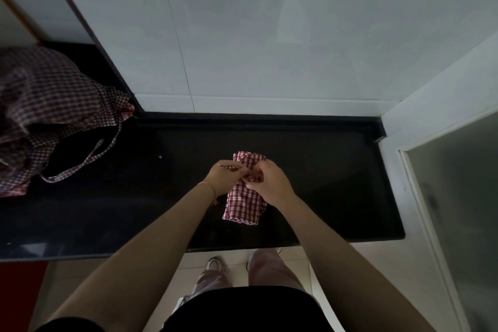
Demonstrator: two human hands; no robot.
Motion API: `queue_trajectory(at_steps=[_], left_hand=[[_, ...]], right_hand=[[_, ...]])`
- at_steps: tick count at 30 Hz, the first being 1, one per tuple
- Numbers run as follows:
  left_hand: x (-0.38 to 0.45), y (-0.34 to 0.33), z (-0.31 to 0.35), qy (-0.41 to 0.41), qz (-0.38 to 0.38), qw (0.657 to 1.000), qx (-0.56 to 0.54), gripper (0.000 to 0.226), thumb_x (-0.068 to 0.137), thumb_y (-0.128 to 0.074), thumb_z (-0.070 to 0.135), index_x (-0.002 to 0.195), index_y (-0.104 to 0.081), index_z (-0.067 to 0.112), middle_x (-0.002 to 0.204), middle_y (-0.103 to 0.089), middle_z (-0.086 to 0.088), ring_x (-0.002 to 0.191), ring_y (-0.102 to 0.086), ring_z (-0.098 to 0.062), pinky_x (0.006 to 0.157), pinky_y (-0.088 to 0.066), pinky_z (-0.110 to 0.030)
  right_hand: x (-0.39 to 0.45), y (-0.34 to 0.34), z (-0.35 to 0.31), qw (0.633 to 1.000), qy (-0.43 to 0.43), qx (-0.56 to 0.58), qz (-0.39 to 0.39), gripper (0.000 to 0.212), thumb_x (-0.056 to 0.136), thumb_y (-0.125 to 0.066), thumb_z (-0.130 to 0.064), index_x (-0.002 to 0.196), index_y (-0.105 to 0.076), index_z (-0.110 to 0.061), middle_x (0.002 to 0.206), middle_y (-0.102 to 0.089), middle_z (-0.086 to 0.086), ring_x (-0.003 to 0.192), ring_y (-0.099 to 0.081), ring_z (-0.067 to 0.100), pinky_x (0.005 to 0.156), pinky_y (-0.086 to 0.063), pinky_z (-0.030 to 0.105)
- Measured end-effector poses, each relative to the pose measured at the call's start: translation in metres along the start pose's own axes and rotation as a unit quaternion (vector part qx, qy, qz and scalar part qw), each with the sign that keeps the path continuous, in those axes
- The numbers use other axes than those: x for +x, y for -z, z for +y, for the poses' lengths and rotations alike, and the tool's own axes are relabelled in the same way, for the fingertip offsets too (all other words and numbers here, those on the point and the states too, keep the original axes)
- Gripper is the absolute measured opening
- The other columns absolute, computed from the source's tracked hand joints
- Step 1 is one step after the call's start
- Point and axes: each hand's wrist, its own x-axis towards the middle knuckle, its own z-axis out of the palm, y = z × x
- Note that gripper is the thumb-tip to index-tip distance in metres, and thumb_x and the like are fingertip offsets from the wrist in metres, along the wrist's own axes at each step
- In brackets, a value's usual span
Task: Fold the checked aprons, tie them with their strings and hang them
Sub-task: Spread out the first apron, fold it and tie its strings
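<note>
I look down on a black, glossy countertop [310, 170] that runs left to right below a pale tiled wall [242, 35], with a shallow dark lip where the two meet. At the right, the counter ends against a white wall corner and a frosted glass panel [463, 197]. Light floor tiles show beneath the front edge, where my two shoes and pale trousers stand.

Near the middle of the counter lies a folded red-and-white checked apron [244, 206], a compact bundle resting on the stone. My left hand [225, 178] pinches a thin checked string [229, 166] between thumb and fingertips above the bundle's upper part; a thin cord bracelet [211, 188] circles that wrist. My right hand [269, 183] bears down on the top of the bundle, fingers curled and closed on cloth or string; which, I cannot tell.

Well apart, at the far left of the counter, a loose heap of checked aprons [45, 116] lies unfolded, its long strings [89, 158] trailing in a loop over the dark surface.
</note>
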Motion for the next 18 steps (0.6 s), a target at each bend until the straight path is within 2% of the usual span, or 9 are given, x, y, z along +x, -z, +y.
queue_trajectory(at_steps=[2,4,7,10,15,18], left_hand=[[-0.001,-0.001,-0.002,-0.019,-0.015,0.999,0.044,0.018,0.098,-0.056,0.02,0.104,-0.071,0.012,0.1,-0.071,-0.006,0.093,-0.067,-0.022,0.089,-0.055,-0.038],[-0.002,-0.002,-0.006,-0.019,0.015,1.0,0.018,0.005,0.092,-0.065,0.019,0.095,-0.069,0.016,0.095,-0.071,-0.004,0.09,-0.069,-0.017,0.088,-0.057,-0.039],[-0.005,-0.005,-0.012,0.004,0.079,0.997,-0.026,0.01,0.085,-0.074,0.017,0.087,-0.065,0.016,0.09,-0.071,-0.001,0.085,-0.069,-0.012,0.082,-0.059,-0.033],[-0.009,-0.01,-0.022,0.015,0.099,0.994,-0.051,0.008,0.083,-0.076,0.018,0.083,-0.068,0.016,0.093,-0.069,0.001,0.087,-0.067,-0.011,0.081,-0.056,-0.029],[-0.012,-0.016,-0.035,-0.015,0.105,0.994,0.02,0.009,0.085,-0.073,0.019,0.085,-0.068,0.026,0.102,-0.059,0.009,0.094,-0.057,-0.005,0.076,-0.042,-0.015],[-0.013,-0.014,-0.039,-0.037,0.12,0.991,0.047,0.011,0.088,-0.07,0.018,0.085,-0.067,0.028,0.097,-0.06,0.012,0.093,-0.057,-0.005,0.078,-0.043,-0.016]], right_hand=[[0.001,-0.003,-0.001,0.999,0.021,-0.027,-0.01,0.02,0.088,-0.07,-0.025,0.107,-0.062,-0.021,0.115,-0.053,-0.006,0.104,-0.054,0.008,0.093,-0.042,0.023],[0.0,-0.005,-0.002,0.998,0.036,-0.05,-0.012,0.016,0.092,-0.065,-0.022,0.107,-0.064,-0.019,0.119,-0.055,-0.003,0.108,-0.054,0.01,0.093,-0.039,0.023],[0.001,-0.006,-0.006,0.998,0.025,-0.059,0.005,0.013,0.096,-0.057,-0.019,0.109,-0.061,-0.02,0.112,-0.06,-0.003,0.105,-0.058,0.012,0.093,-0.045,0.026],[0.002,-0.008,-0.01,0.995,0.014,-0.094,-0.008,0.016,0.099,-0.051,-0.019,0.114,-0.054,-0.019,0.107,-0.06,-0.001,0.101,-0.061,0.015,0.089,-0.05,0.031],[0.008,-0.004,-0.011,0.994,-0.013,-0.098,-0.054,0.029,0.099,-0.052,-0.019,0.127,-0.054,-0.017,0.122,-0.059,0.004,0.109,-0.06,0.019,0.096,-0.05,0.036],[0.009,0.002,-0.005,0.996,-0.037,-0.043,-0.068,0.023,0.096,-0.06,-0.02,0.118,-0.062,-0.018,0.113,-0.064,0.001,0.102,-0.063,0.015,0.091,-0.053,0.032]])
